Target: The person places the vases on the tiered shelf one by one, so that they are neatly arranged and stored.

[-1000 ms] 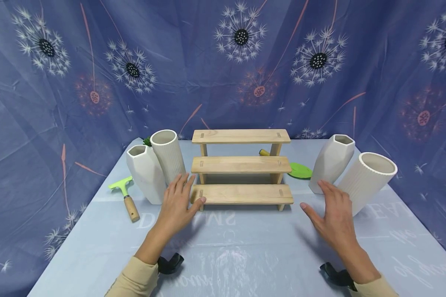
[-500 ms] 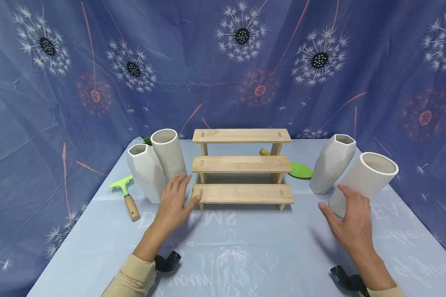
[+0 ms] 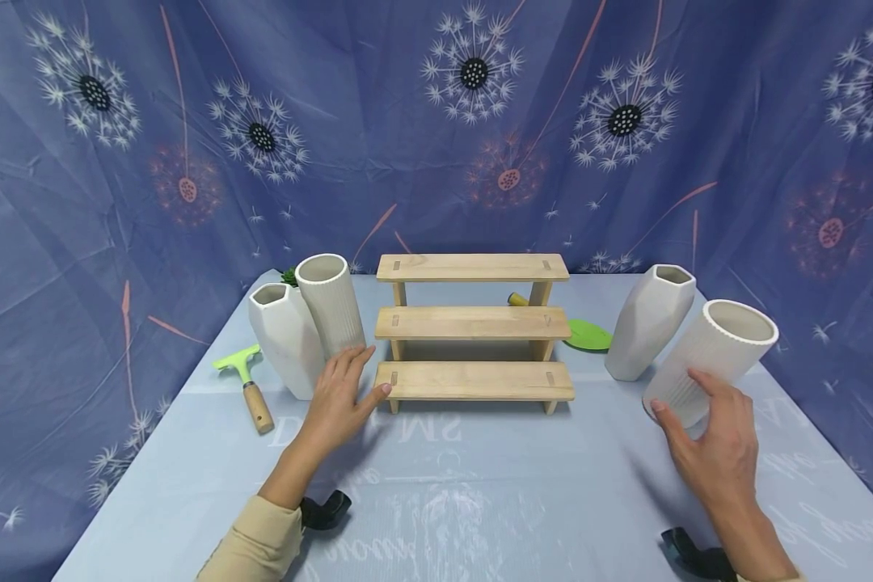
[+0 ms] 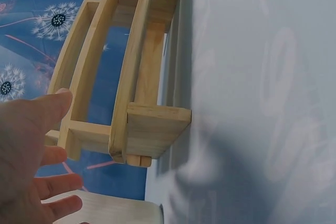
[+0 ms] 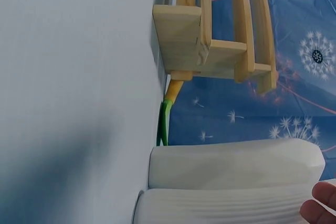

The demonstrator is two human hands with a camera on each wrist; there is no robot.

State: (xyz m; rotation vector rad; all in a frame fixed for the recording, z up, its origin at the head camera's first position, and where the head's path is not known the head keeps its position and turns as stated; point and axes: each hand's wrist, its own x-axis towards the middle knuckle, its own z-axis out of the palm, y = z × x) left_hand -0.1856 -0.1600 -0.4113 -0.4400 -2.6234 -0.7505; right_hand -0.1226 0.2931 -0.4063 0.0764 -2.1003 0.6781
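My right hand (image 3: 720, 444) is at the tilted-looking white ribbed vase (image 3: 694, 356) on the right, thumb and fingers spread over its near side. Whether they touch it I cannot tell. In the right wrist view, only fingertips (image 5: 317, 211) show beside that vase. A white faceted vase (image 3: 647, 323) stands just left of it. My left hand (image 3: 335, 400) holds nothing, its fingers extended before another white ribbed vase (image 3: 338, 315), the thumb close to the wooden three-step stand (image 3: 473, 323). A second faceted vase (image 3: 287, 347) stands beside that ribbed one.
At the left lies a squeegee (image 3: 255, 400) with a light green head and wooden handle. A flat green piece (image 3: 588, 335) and a yellow handle (image 3: 516, 299) show behind the stand. Some dark green leaves (image 3: 288, 277) peek out behind the left vases. A patterned curtain (image 3: 436, 145) hangs behind.
My right hand has moved right and slightly nearer me, from in front of the faceted vase to the ribbed vase. The left hand has drawn back slightly. The vases have stayed in place.
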